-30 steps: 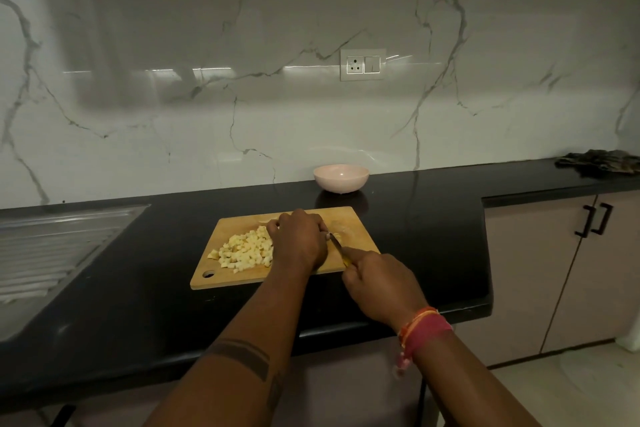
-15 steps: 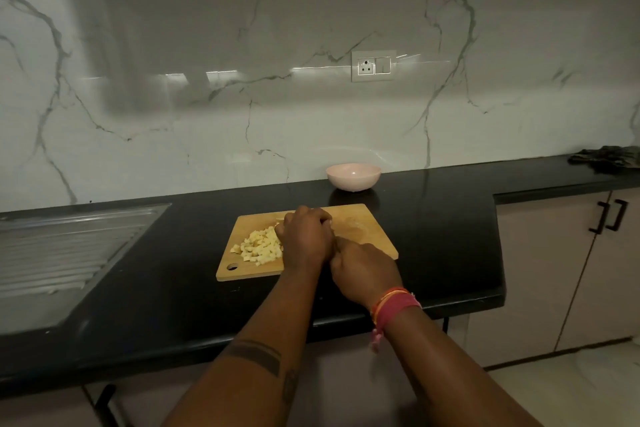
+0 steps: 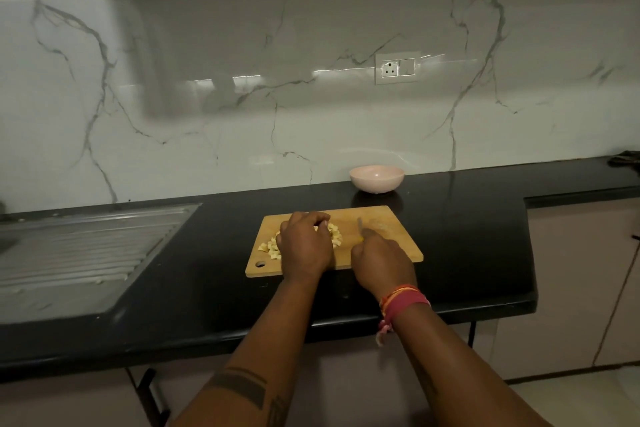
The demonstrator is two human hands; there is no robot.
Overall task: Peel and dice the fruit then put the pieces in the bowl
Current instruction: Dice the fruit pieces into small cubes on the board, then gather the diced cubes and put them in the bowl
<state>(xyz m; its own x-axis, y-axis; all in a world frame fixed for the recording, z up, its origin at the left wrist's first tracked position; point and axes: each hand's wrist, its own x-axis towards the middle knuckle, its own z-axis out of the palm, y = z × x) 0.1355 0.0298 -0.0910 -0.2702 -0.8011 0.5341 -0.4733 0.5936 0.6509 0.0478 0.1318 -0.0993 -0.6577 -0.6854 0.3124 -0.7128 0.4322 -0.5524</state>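
Note:
A wooden cutting board (image 3: 398, 243) lies on the black counter. A pile of pale yellow diced fruit (image 3: 272, 248) sits on its left half, partly hidden under my left hand (image 3: 304, 246), which is cupped over the pieces with curled fingers. More dice (image 3: 335, 236) show to the right of that hand. My right hand (image 3: 379, 262) holds a small knife (image 3: 360, 227), blade pointing away over the board's middle. A pink bowl (image 3: 376, 178) stands beyond the board against the wall; I cannot see inside it.
A steel sink drainboard (image 3: 86, 253) is set into the counter (image 3: 467, 253) at the left. The counter's front edge runs just below the board. A dark cloth (image 3: 627, 161) lies at the far right. Cabinet doors (image 3: 581, 288) stand below on the right.
My left hand has moved left over the diced pile. My right hand has drawn apart from it, with the knife blade now showing over the board. The view has shifted.

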